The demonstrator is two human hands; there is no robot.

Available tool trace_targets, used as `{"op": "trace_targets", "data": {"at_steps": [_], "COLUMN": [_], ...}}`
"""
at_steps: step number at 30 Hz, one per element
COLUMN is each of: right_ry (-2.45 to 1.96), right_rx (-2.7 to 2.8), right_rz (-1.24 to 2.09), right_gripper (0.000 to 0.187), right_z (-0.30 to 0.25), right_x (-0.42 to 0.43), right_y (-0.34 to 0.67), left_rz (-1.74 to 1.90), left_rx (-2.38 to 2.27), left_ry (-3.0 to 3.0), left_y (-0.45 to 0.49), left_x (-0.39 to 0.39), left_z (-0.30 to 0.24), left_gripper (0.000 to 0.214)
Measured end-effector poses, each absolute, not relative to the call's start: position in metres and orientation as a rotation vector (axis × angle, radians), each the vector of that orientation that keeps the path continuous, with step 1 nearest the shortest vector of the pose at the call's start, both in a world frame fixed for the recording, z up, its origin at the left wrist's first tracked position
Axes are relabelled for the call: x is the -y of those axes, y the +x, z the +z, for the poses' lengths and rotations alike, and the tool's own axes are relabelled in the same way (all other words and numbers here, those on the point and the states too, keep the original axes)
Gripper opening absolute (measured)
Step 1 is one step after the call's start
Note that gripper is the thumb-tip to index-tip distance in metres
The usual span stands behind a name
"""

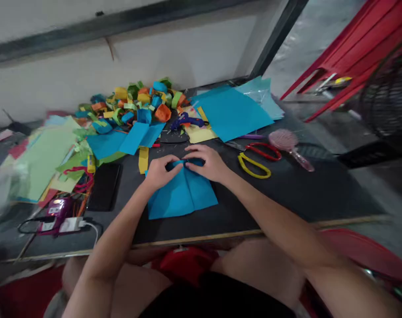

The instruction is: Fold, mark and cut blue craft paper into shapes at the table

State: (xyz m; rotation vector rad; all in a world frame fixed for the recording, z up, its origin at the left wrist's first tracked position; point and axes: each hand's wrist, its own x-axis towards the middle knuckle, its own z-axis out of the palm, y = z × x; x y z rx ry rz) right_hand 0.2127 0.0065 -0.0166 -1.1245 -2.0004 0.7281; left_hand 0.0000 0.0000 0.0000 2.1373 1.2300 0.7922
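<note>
A blue paper sheet [182,194] lies on the dark table in front of me, creased down its middle. My left hand [159,171] is closed, pinching the sheet's far edge on the left. My right hand [205,161] presses down on the same far edge from the right, fingers curled over the fold. The two hands almost touch at the fold.
A pile of coloured paper loops [137,104] sits at the back. Large blue sheets [232,112] lie to the right, green sheets [43,159] to the left. Yellow scissors [253,165], red scissors [263,151], a pink hairbrush [288,145], a blue glue gun [187,120] and a black phone [104,186] are nearby.
</note>
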Motion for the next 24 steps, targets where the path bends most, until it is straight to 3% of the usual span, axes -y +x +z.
{"op": "trace_targets", "data": {"at_steps": [9, 20, 24], "right_ry": [-1.043, -1.021, -0.989], "right_rx": [1.745, 1.645, 1.438], "right_rz": [1.371, 1.416, 1.519], "right_gripper": [0.026, 0.026, 0.034], "right_z": [-0.010, -0.005, -0.010], "right_x": [-0.007, -0.001, -0.003], "right_y": [0.213, 0.209, 0.207], "left_rz": [0.833, 0.884, 0.914], "left_rx": [-1.021, -1.029, -1.083], "left_ry": [2.061, 1.991, 1.984], "left_y": [-0.001, 0.001, 0.000], "left_x": [0.000, -0.001, 0.000], "left_z": [0.005, 0.003, 0.002], "left_gripper": [0.027, 0.019, 0.018]}}
